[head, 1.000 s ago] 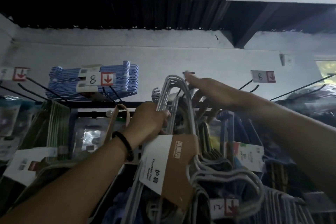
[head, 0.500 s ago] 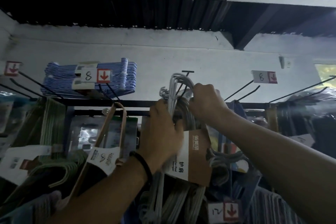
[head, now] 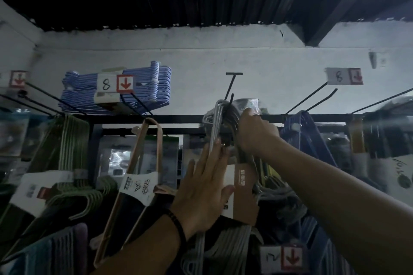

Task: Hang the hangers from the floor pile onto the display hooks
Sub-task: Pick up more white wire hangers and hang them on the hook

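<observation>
A bundle of grey hangers [head: 220,123] with a brown and white card label [head: 243,194] hangs in the middle, its hook ends over a black display hook [head: 231,87]. My right hand [head: 254,134] is closed around the bundle's top, just right of the hook ends. Flat and with fingers apart, my left hand [head: 205,185] presses against the bundle's left side and the label. The lower ends of the hangers trail down behind my left wrist.
A blue hanger stack [head: 143,89] lies on hooks at upper left behind a price tag marked 8 [head: 115,83]. A pink hanger pack [head: 143,163] and green hangers [head: 71,140] hang left. Bare hooks [head: 312,98] and blue hangers [head: 304,134] are to the right.
The grey bundle has gone up and back onto the hook. My left hand let go of it and now lies flat against it. My right hand stays closed at the top.
</observation>
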Tool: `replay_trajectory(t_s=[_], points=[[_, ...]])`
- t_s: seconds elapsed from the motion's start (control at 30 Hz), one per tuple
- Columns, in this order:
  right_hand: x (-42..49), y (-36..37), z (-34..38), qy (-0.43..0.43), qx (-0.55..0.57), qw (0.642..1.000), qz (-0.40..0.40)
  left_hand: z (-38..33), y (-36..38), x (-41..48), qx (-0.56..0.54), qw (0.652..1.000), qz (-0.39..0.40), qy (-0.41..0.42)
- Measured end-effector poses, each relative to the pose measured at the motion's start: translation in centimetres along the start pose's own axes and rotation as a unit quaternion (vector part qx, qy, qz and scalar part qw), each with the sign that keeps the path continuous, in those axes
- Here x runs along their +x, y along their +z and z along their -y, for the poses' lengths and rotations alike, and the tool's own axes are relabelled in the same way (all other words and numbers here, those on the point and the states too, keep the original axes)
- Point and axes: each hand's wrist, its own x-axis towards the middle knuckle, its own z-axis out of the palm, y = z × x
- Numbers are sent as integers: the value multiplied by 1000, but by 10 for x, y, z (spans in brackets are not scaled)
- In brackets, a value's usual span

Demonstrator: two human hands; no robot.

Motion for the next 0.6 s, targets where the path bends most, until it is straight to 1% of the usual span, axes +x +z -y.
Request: replay_trajectory(t_s=[0.07,0.13,0.2,0.27,0.33,0.4,0.5,0.6], points=[[2,-6,-8,-17,27,999,26,-4,-2,-2,18,1000,-2,1],[-1,-14,-19,-33,74,995,50,-9,-9,-7,36,999,16,-3],[-7,-24,-30,-54,120,990,43,-11,-19,-16,40,998,47,-6],[-17,-35,-42,-71,146,987,-14,-9,-35,-30,32,998,56,-1],[-33,-43,-46,-84,147,981,-93,-6,-56,-49,26,999,25,9],[-57,-50,-36,-110,165,973,-122,-5,-79,-77,25,1000,3,-6],[-107,-51,-1,-156,201,964,-81,-6,-116,-136,10,999,32,-30],[-168,-35,51,-196,229,953,-26,-4,-151,-212,-37,992,94,-82]])
